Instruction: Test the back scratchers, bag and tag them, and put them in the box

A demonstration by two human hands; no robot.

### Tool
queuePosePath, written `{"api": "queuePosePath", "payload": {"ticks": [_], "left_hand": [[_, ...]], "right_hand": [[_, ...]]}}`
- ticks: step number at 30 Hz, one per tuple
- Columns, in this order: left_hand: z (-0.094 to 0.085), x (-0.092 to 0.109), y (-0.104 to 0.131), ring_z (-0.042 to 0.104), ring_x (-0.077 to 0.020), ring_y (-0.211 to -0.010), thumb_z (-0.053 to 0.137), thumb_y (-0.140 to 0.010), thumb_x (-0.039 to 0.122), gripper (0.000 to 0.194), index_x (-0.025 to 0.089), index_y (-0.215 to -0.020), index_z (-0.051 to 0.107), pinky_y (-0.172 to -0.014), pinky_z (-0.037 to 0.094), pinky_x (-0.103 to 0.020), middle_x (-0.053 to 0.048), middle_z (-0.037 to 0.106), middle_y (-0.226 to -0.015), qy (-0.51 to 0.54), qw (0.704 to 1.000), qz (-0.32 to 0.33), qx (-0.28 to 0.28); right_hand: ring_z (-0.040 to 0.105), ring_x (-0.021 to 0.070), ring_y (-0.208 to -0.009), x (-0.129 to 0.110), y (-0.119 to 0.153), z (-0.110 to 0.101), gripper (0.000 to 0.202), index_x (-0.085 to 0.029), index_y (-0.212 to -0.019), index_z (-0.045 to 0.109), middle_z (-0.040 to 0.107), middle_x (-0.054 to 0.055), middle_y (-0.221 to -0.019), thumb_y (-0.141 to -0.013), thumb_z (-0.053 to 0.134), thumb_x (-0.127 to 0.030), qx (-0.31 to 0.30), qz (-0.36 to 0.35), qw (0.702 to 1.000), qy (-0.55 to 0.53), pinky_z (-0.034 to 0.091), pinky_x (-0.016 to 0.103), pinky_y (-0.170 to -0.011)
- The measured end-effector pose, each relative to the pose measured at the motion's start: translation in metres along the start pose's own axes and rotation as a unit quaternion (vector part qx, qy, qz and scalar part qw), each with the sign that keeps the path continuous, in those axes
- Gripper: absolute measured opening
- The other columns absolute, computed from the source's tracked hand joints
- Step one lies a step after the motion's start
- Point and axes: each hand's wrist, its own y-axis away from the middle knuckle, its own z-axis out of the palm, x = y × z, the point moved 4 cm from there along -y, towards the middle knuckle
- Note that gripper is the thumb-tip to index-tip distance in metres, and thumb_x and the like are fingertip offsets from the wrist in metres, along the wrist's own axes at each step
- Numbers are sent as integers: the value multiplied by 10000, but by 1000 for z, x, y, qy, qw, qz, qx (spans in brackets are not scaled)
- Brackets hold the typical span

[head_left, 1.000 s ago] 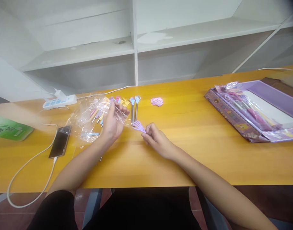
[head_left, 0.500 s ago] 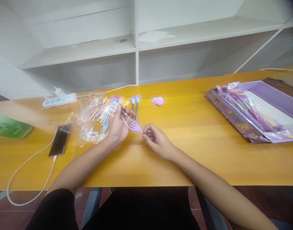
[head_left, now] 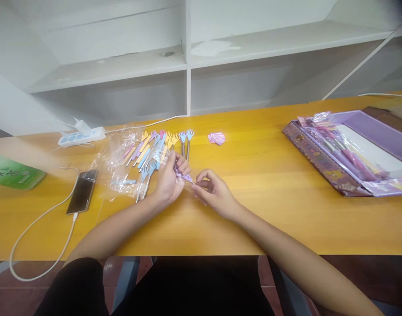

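Note:
My left hand (head_left: pixel 172 177) is closed around a purple hand-shaped piece (head_left: pixel 186 177) and some clear plastic film. The fingertips of my right hand (head_left: pixel 212 191) pinch the right end of that purple piece. Several hand-shaped sticks in blue, yellow, pink and purple (head_left: pixel 143 149) lie to the left of my hands, partly under crumpled clear plastic (head_left: pixel 113 153). Two blue-headed sticks (head_left: pixel 189 136) stand apart at the right of this group. Behind my right hand lies a small pile of pink cards (head_left: pixel 216 138).
A purple box (head_left: pixel 325 164) with wrapped items sits at the right. A phone (head_left: pixel 82 192) on a white cable, a power strip (head_left: pixel 82 136) and a green package (head_left: pixel 16 173) are at the left. White shelves (head_left: pixel 188 57) rise behind the table.
My left hand has closed over the purple piece, covering most of its fanned head. More of the blue sticks beside my left wrist now shows. My right hand has barely moved.

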Motion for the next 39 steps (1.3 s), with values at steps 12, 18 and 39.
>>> {"api": "queuePosePath", "payload": {"ticks": [12,18,39], "left_hand": [[-9,91,-44,411,-51,-484,600,-1058,382,368,196,-755,503,-496,404,-169,70,399,-591,41,992,103,61],[-16,83,-49,495,-65,-543,573,-1069,365,356,198,-756,546,-569,457,-179,40,490,-615,0,994,86,74],[-3,51,-25,768,-239,-1038,749,-842,155,157,153,-978,670,-1014,577,-451,-127,792,-1123,-232,965,32,-115]], "right_hand": [[620,129,-668,-13,2,-8,197,-249,-1073,518,656,1,-874,-1018,613,-412,-6,-66,985,159,531,278,-609],[615,145,-726,-18,2,-12,101,-249,-997,588,686,24,-883,-1017,641,-332,14,-170,955,244,519,298,-663],[622,184,-765,-33,8,-23,216,-245,-781,597,594,49,-854,-940,737,-292,178,-254,928,204,579,336,-596]]}}
